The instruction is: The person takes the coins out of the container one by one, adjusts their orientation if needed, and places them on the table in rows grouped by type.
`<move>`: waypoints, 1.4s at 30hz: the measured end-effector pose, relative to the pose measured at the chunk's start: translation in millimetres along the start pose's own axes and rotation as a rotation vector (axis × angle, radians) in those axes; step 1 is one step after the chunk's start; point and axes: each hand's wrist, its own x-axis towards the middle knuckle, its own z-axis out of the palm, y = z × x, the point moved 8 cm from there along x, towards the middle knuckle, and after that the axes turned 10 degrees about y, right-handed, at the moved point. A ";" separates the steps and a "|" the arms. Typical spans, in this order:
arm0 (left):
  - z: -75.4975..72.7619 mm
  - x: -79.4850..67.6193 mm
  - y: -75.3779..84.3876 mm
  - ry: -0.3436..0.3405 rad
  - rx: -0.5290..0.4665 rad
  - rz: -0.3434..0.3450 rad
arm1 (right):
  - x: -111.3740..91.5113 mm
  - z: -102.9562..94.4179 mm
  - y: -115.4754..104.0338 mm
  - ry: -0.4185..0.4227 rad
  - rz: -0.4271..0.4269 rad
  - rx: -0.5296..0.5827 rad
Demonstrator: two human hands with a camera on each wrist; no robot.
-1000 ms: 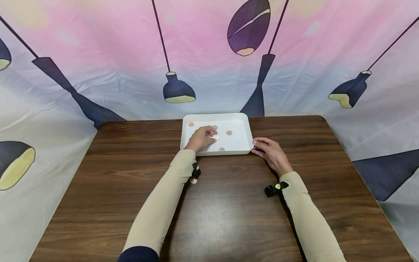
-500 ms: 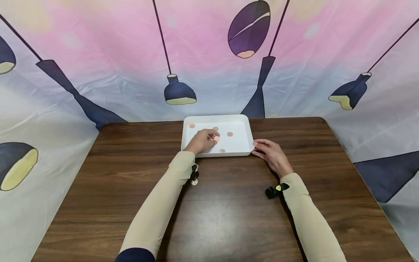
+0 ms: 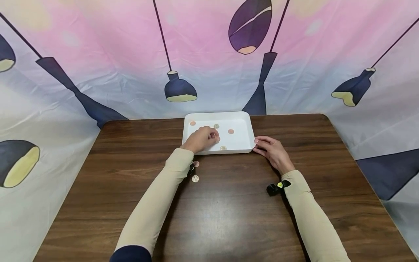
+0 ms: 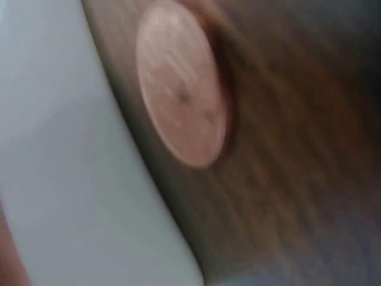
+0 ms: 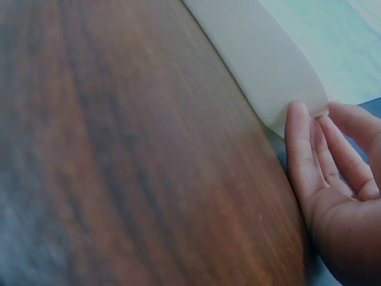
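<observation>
A white tray (image 3: 240,140) sits at the far edge of the table. My left hand (image 3: 201,139) reaches over its front left part, thumb and fingers pinching a copper coin that is now mostly hidden between the fingertips. Inside the tray lie a copper coin (image 3: 193,123) at the back left, a silvery coin (image 3: 216,126), another copper coin (image 3: 231,131) and a gold-toned coin (image 3: 223,148) near the front wall. My right hand (image 5: 333,161) holds the tray's front right corner between thumb and fingers.
On the wooden table (image 3: 229,203), just in front of the tray, lie a copper coin (image 4: 181,83) beside my left wrist and a gold-toned coin (image 3: 195,178). A patterned cloth (image 3: 131,54) hangs right behind the table.
My left fingers have closed on the copper coin, which showed between them before. The left wrist has shifted slightly left, exposing the copper coin on the table. My right hand stays at the corner.
</observation>
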 end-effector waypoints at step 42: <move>-28.5 -89.6 39.0 0.229 -0.023 -0.038 | 2.0 -0.4 -1.2 0.004 0.005 0.023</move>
